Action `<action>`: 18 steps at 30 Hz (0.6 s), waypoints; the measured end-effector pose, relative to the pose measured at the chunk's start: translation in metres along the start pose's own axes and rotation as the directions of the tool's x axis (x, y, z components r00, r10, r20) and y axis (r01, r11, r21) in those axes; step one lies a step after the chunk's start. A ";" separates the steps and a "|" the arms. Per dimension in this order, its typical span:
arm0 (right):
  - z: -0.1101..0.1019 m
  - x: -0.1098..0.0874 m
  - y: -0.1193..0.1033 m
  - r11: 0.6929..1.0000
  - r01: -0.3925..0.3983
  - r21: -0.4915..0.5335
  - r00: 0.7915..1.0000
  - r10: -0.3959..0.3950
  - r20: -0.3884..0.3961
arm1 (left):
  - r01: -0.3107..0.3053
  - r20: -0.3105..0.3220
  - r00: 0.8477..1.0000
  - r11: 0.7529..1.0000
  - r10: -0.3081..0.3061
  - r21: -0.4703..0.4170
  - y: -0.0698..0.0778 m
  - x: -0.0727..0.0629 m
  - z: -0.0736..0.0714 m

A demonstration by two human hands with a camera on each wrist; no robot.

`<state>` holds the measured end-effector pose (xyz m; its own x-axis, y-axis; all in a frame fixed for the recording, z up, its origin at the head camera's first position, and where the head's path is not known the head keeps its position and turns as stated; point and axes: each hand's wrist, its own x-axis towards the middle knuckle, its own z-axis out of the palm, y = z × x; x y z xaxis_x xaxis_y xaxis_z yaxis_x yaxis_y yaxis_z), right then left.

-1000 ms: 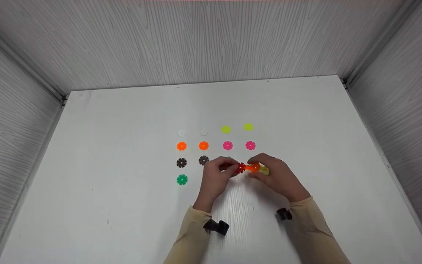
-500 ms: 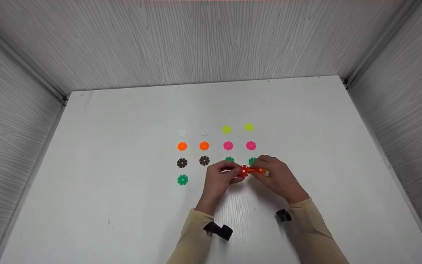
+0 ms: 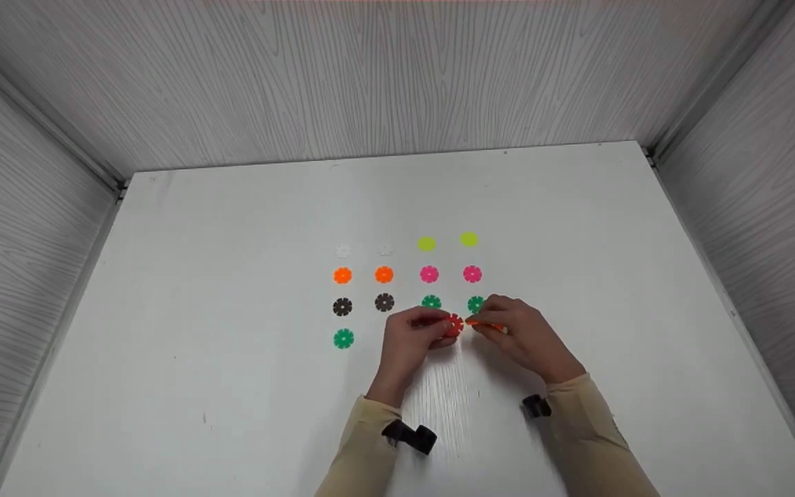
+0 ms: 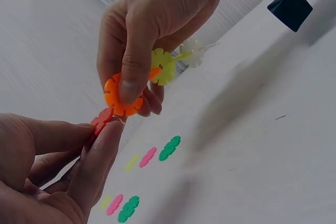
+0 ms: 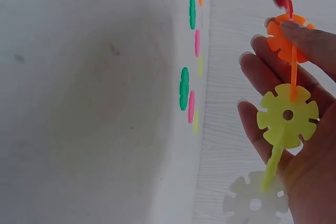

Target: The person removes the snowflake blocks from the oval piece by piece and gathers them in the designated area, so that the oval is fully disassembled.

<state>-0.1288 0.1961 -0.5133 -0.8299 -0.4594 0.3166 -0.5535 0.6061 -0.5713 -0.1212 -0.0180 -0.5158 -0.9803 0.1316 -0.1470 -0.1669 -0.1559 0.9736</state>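
Between thumb and fingers my left hand (image 3: 417,345) pinches a red notched snowflake disc (image 3: 457,324), its face partly showing. The thumb of my right hand (image 3: 525,338) presses an orange snowflake disc (image 5: 283,35) against the fingers. From that disc a chain runs along the palm in the right wrist view: an edge-on orange disc (image 5: 294,74), a yellow disc (image 5: 273,121), an edge-on yellow disc (image 5: 272,166) and a whitish disc (image 5: 241,195). The red disc meets the orange disc's rim, edge to edge, in both wrist views.
Beyond the hands, loose discs lie in rows on the white table (image 3: 232,310): whitish, yellow (image 3: 426,244), orange (image 3: 343,275), pink (image 3: 429,274), dark brown (image 3: 342,306) and green (image 3: 344,338). Grey wood-grain panels (image 3: 397,83) stand behind and at both sides.
In the head view the orange disc has turned from face-on to edge-on in my right hand. My left hand has shifted slightly toward me, uncovering a green disc behind it.
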 end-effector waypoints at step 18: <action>-0.002 -0.006 0.007 0.995 -0.092 0.024 0.995 0.093 -0.034 | 0.119 -0.279 0.960 0.880 0.015 0.459 0.009 0.002 -0.072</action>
<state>-0.1283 0.2044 -0.5180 -0.8795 -0.3791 0.2876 -0.4730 0.6303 -0.6156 -0.1323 -0.0898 -0.5202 -0.9732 -0.1488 -0.1751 -0.2156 0.3276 0.9199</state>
